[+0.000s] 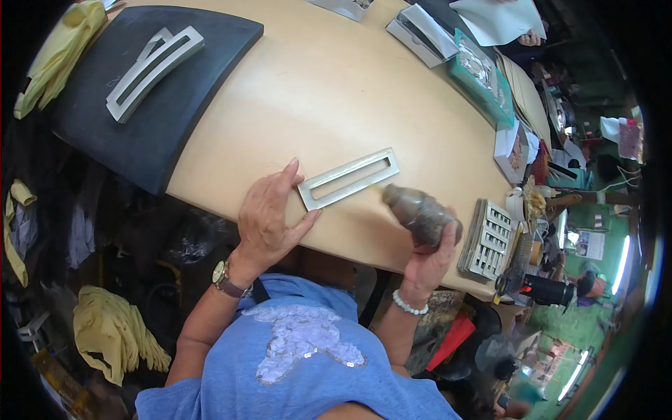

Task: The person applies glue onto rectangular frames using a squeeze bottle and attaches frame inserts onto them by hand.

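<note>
A pale metal frame with one long slot lies at a slant on the table. My left hand is at its left end, thumb and forefinger spread around the end. The thumb touches the lower corner; the fingertip looks just off the upper one. My right hand is closed around a cloudy brown bottle, seemingly wrapped in plastic. It is tilted, its narrow end towards the frame's right end. A faint yellowish tip there is blurred.
More slotted frames lie on a black mat at the left. Stacked slotted metal plates stand near the table's right edge. A teal tray and white box are at the back right. Another person's hand shows beyond.
</note>
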